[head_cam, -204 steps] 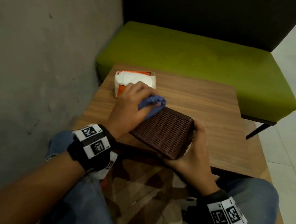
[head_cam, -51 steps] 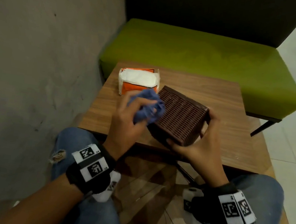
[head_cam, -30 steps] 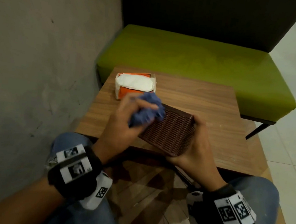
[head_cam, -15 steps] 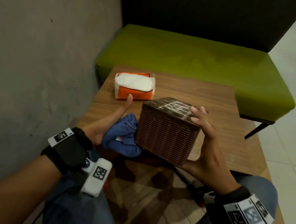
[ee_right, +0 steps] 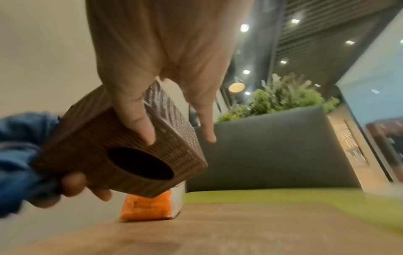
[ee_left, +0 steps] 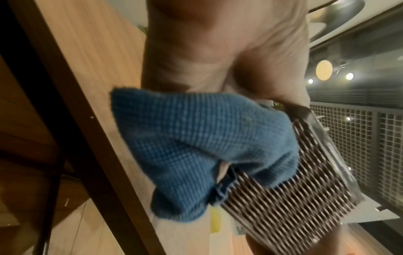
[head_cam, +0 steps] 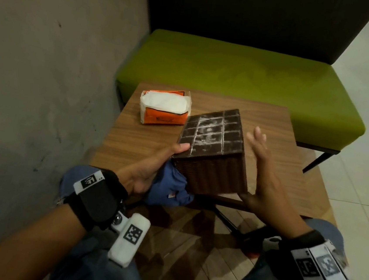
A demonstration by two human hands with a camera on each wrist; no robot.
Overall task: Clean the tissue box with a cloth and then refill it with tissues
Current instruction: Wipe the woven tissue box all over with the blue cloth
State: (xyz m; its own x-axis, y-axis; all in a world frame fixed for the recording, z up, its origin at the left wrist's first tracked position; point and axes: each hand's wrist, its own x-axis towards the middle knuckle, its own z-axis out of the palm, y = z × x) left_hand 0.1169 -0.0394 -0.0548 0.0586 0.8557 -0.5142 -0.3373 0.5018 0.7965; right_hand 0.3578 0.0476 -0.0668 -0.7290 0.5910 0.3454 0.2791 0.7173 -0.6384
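**Wiping under way, refill not begun**

Head: dark brown woven tissue box [head_cam: 212, 152] upside down above wooden desk [head_cam: 271, 130], gripped with blue cloth [head_cam: 169, 188] by left hand [head_cam: 146, 170]; right hand [head_cam: 260, 170] spread.

Left wrist: cloth bunched against box.

Right wrist: orange tissue pack [ee_right: 150, 207] untouched.

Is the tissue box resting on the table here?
No: the tissue box is held tilted above the table by the left hand, its round opening facing down.
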